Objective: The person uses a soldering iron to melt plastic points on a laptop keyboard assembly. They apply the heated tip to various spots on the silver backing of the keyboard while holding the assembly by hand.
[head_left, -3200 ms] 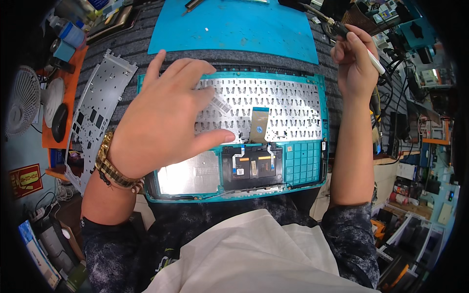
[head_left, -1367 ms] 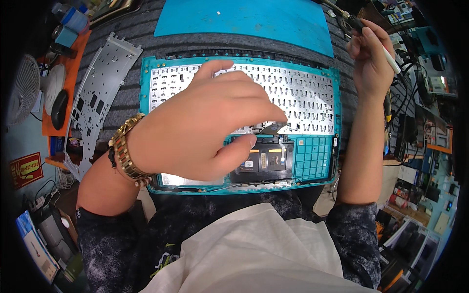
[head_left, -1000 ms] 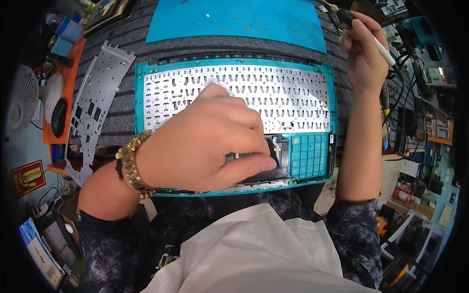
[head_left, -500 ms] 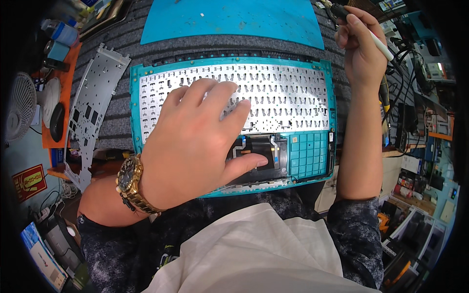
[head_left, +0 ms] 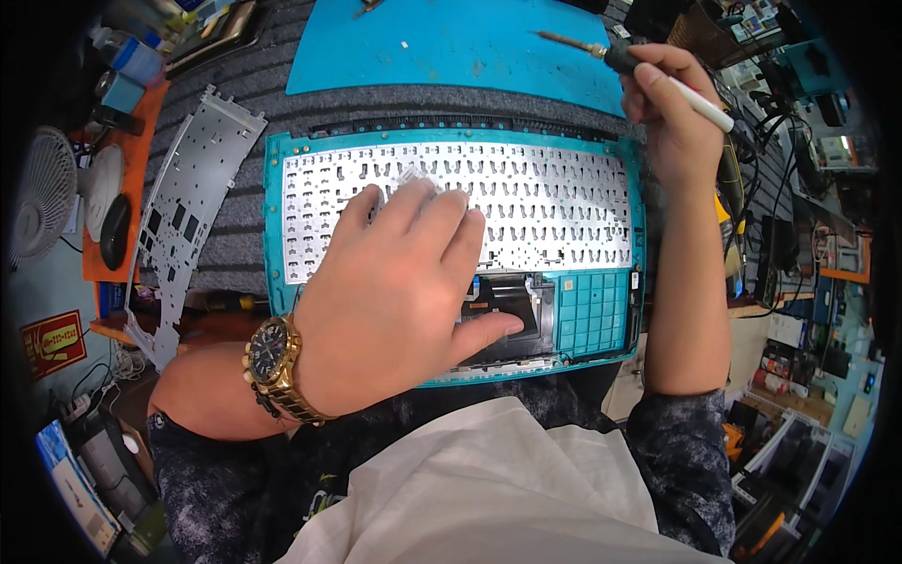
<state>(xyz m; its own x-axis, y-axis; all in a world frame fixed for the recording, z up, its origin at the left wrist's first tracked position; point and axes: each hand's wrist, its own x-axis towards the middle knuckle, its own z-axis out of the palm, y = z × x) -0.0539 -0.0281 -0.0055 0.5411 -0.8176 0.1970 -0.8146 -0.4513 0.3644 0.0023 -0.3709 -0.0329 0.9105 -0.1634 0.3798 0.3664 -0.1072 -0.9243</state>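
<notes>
A teal laptop cover (head_left: 601, 324) lies inside-up in front of me, with the silver keyboard back plate (head_left: 554, 207) filling its upper part. My left hand (head_left: 395, 291), a gold watch (head_left: 272, 367) on its wrist, lies flat across the plate. Its fingertips rest by a small clear strip (head_left: 413, 179) and its thumb rests on the black touchpad board (head_left: 515, 299). My right hand (head_left: 672, 113) is raised at the cover's far right corner, gripping a soldering iron (head_left: 700, 99) with a white handle. Its metal tip hangs over the blue mat.
A blue work mat (head_left: 451, 47) lies behind the cover on ribbed grey matting. A loose perforated metal plate (head_left: 188, 207) sits to the left, beside a small white fan (head_left: 42, 202). Cables and tools crowd the right side (head_left: 808, 235). A white cloth (head_left: 489, 489) covers my lap.
My left hand slid from the touchpad area up and left, flattening over the keyboard plate. The flex ribbon seen earlier is now hidden. My right hand stays raised with the soldering iron.
</notes>
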